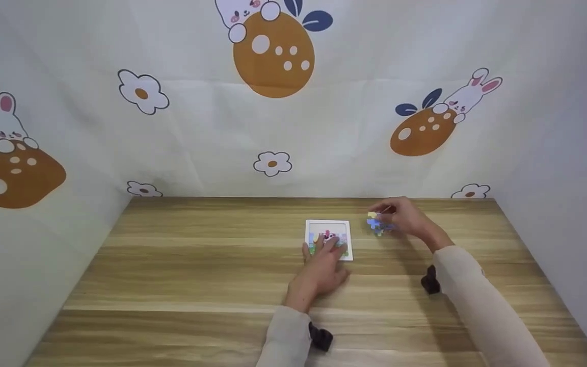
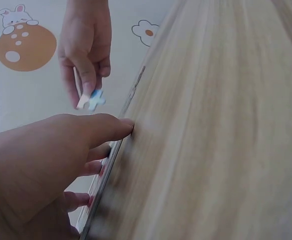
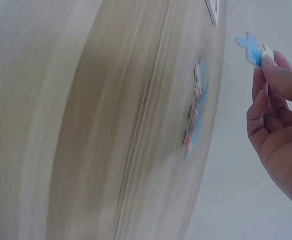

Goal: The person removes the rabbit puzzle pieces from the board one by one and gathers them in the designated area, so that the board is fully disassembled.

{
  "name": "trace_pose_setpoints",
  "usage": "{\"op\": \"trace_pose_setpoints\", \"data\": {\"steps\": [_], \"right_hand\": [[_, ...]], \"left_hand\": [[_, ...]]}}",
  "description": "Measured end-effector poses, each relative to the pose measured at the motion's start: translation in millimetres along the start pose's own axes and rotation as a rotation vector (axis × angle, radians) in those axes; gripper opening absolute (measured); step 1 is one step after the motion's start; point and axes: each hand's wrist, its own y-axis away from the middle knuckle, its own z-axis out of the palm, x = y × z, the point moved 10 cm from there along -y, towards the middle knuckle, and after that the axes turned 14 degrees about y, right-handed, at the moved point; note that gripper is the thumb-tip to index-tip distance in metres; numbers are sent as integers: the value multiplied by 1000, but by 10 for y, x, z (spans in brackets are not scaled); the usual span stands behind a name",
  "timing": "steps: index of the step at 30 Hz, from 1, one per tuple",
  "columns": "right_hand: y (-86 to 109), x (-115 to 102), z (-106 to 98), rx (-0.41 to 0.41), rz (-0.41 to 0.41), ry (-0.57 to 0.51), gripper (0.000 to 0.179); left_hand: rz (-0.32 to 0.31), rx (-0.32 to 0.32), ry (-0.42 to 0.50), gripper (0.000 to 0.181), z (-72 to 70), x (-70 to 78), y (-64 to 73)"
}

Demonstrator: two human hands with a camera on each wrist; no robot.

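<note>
A white-framed puzzle tray (image 1: pixel 326 222) lies on the wooden table, its lower part filled with colourful pieces and its upper part bare. Across it rests my left hand (image 1: pixel 323 270), fingers spread over the pieces; the thumb touches the tabletop in the left wrist view. Between thumb and fingertips my right hand (image 1: pixel 406 218) pinches a light blue and cream puzzle piece (image 3: pixel 253 50), lifted off the table to the right of the tray. Several loose puzzle pieces (image 3: pixel 196 107) lie on the table below the right hand, which partly hides them in the head view.
The wood-grain table (image 1: pixel 196 275) runs back to a pale curtain (image 1: pixel 196 132) printed with rabbits, oranges and flowers. Curtain cloth also stands along both sides. A black strap mount (image 1: pixel 320 337) sits at the left wrist, and another black mount (image 1: pixel 430 280) at the right.
</note>
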Motion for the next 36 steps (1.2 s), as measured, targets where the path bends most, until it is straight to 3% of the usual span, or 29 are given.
{"op": "trace_pose_setpoints", "data": {"steps": [10,21,36], "right_hand": [[182,414,-267,-4,81,28,25],[349,870,-279,-68,250,21,29],[333,974,-209,-27,256,91,22]], "left_hand": [[2,3,-3,59,2,9,4],[11,5,-21,58,-11,25,11],[4,3,-16,58,-11,7,-5]]}}
